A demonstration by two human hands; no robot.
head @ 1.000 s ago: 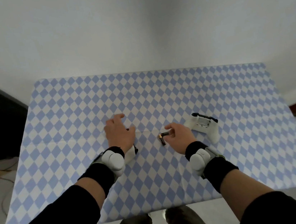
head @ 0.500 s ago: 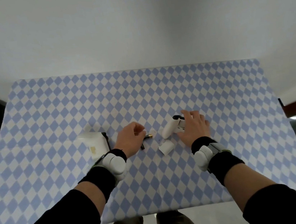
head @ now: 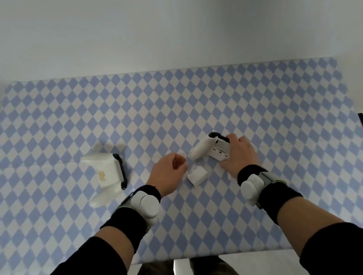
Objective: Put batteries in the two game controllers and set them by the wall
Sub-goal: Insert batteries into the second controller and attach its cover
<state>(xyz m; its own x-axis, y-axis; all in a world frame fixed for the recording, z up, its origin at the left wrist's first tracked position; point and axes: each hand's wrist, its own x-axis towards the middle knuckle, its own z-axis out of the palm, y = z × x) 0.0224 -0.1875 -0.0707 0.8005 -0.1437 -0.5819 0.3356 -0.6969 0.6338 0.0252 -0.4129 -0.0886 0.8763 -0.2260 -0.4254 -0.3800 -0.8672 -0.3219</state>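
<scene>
Blue-and-white diamond-checked tablecloth point(head: 171, 106) under everything. White plastic game controller point(head: 105, 173) face down at left, untouched. Second white controller point(head: 210, 151) gripped by right hand point(head: 239, 155), fingers wrapped over it. Left hand point(head: 169, 173) curled, fingertips pinched; contents unclear. Small white battery cover point(head: 197, 175) between hands.

Dim, flat light; soft shadows, slight motion blur on left hand point(head: 168, 170), wide-angle bending at table point(head: 193, 94) edges.
</scene>
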